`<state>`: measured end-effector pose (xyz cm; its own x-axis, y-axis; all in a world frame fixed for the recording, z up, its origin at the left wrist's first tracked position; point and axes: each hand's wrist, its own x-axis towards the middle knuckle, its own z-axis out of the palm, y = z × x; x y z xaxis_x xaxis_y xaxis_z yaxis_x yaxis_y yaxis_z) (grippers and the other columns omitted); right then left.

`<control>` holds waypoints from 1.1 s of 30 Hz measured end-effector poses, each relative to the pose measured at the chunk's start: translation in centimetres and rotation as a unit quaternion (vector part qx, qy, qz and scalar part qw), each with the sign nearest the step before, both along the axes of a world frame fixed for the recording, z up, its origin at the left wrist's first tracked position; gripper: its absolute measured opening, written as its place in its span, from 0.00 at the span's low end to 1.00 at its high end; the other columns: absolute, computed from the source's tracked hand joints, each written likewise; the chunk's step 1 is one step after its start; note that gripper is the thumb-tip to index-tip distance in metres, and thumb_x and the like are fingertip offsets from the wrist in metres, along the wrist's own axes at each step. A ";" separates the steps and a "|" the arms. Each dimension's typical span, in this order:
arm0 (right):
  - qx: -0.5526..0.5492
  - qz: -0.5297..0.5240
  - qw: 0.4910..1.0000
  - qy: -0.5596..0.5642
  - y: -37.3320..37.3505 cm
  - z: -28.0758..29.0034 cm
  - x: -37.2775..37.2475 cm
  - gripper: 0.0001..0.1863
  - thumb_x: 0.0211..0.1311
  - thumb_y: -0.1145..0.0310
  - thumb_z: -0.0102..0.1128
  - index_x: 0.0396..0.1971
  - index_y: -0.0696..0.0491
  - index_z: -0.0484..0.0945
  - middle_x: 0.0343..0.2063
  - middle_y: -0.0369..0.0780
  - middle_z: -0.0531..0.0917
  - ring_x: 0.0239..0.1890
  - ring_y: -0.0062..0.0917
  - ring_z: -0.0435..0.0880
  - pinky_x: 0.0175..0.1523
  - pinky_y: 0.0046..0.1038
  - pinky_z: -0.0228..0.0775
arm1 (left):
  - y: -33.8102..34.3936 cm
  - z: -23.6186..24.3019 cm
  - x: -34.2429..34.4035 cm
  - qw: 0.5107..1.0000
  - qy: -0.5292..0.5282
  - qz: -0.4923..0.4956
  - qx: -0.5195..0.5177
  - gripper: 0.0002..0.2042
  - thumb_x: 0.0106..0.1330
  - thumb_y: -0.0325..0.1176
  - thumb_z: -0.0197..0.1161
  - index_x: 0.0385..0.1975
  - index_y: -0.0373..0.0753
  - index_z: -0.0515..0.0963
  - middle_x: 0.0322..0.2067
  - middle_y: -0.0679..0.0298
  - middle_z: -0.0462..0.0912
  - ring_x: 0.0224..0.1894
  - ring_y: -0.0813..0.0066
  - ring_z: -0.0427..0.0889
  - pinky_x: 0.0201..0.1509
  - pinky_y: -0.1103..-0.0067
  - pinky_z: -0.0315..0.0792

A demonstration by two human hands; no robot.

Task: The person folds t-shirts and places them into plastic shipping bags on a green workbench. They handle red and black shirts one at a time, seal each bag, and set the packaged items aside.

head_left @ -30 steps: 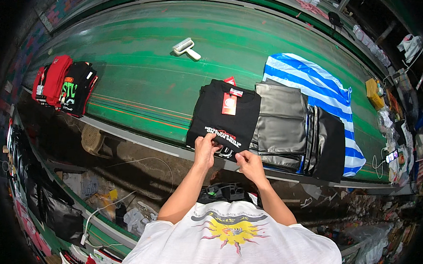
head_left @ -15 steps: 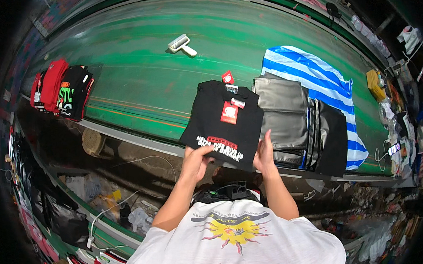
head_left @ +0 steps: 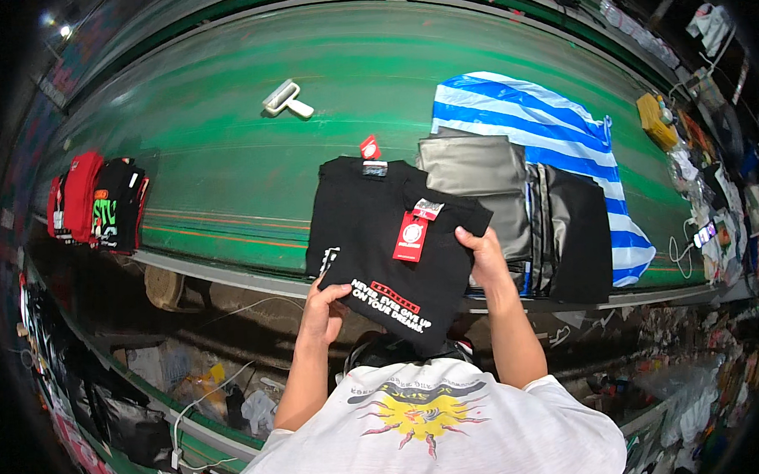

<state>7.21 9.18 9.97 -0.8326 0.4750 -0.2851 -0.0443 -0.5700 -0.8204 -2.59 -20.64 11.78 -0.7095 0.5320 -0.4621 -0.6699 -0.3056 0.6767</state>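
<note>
Take as landmark the folded black T-shirt with a white-and-red print (head_left: 441, 268), raised at a tilt, its printed end reaching past the near edge of the long green bench (head_left: 212, 151). At its left, the bare left hand (head_left: 319, 313) has closed on the printed end, thumb on top, fingers curled beneath; too loose a pinch could let the folds drop open. On its face, the red card hang tag (head_left: 409, 242) might snag or bend if the layers shift. At its right, the bare right hand (head_left: 486, 255) grips the side, thumb on the cloth, other fingers hidden behind; uneven pull between the hands could skew the fold. As for materials, well left of the T-shirt sits a soft, thick-edged stack of red and black folded garments (head_left: 86, 197); beyond it, to the upper left, a white lint roller (head_left: 281, 96) with a smooth cylinder; partly beneath it, a second black T-shirt (head_left: 339, 200), flat and matte; to its right, glossy dark-grey rectangular folded pieces (head_left: 475, 176) with a leathery sheen, and, farther back, crinkled blue-and-white striped plastic sheeting (head_left: 554, 138).
</note>
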 end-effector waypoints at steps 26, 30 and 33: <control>0.468 -0.071 0.847 -0.241 5.4 -7.9 16.1 0.34 0.47 0.89 0.61 0.57 0.47 0.80 0.60 0.48 0.71 0.59 0.47 0.72 0.67 0.39 0.64 | 16.9 -8.8 5.1 0.976 -0.012 -0.168 -0.139 0.21 0.72 0.24 0.55 0.64 0.28 0.68 0.55 0.46 0.80 0.57 0.60 0.81 0.60 0.65 0.78; 0.288 -0.046 0.919 -0.265 5.5 -7.1 16.5 0.34 0.53 0.89 0.55 0.63 0.54 0.72 0.58 0.51 0.75 0.60 0.37 0.76 0.60 0.33 0.72 | 18.2 -5.6 5.8 0.974 -0.012 -0.121 -0.191 0.28 0.67 0.17 0.53 0.69 0.34 0.64 0.56 0.47 0.80 0.57 0.64 0.81 0.60 0.70 0.77; -0.038 -0.100 0.992 -0.062 6.5 -7.4 17.0 0.21 0.72 0.75 0.50 0.63 0.57 0.72 0.57 0.47 0.79 0.54 0.36 0.83 0.57 0.37 0.79 | 18.5 -4.9 6.0 0.977 0.028 -0.116 -0.176 0.29 0.65 0.17 0.55 0.69 0.37 0.66 0.58 0.49 0.78 0.58 0.63 0.80 0.59 0.70 0.77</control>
<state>24.16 15.63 2.55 -0.6798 0.6006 -0.4208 -0.0637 -0.6200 -0.7820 3.46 -2.17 6.88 -0.6176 0.4969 -0.6096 -0.6525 0.1091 0.7499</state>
